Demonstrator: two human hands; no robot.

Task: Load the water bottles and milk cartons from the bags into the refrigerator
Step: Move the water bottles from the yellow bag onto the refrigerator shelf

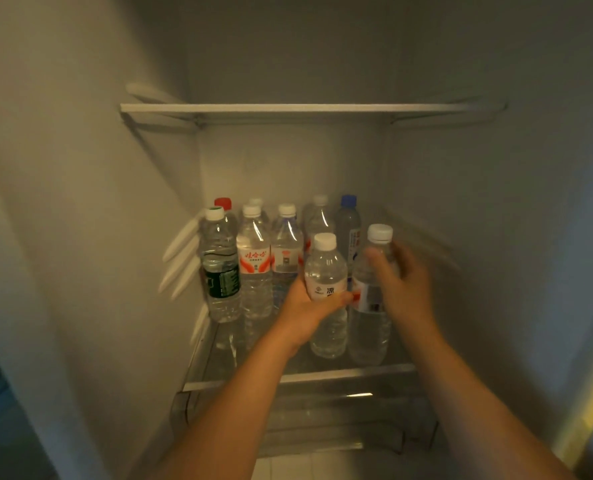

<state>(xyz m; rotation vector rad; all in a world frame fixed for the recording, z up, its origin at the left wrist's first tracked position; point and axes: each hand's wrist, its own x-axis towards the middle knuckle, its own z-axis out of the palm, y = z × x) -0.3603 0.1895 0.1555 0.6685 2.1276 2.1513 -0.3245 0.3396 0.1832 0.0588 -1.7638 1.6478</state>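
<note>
Loading bottles onto the glass shelf (340, 374) inside the fridge, both arms reach in from 6 o'clock. The left hand (305, 310) grips the white-label bottle (325, 268) round its middle, palm at the bottle's 8 o'clock, fingertips wrapping over the label. The right hand (406, 282) is motion-blurred but reads as a grip on the tall bottle (369, 327): thumb across the front near the shoulder, fingers round the 3 o'clock side. Both bottles are upright, long axis 12 to 6, caps on, side by side and about touching, at the front right of the shelf. Cannot tell if the bases are fully down on the glass. Behind them, at 10 to 12 o'clock, two rows of bottles stand, including a green-label bottle (220, 271) far left and a blue-cap bottle (348, 220) at the back. No milk cartons or bags are in view. Judgement: placement is nearly done. Next is letting go and pulling the hands straight back toward 6 o'clock, since each bottle sits right in its own hand. Risk: a sideways pull tips one into its neighbour. Free shelf space lies at 7 o'clock of the white-label bottle.
</note>
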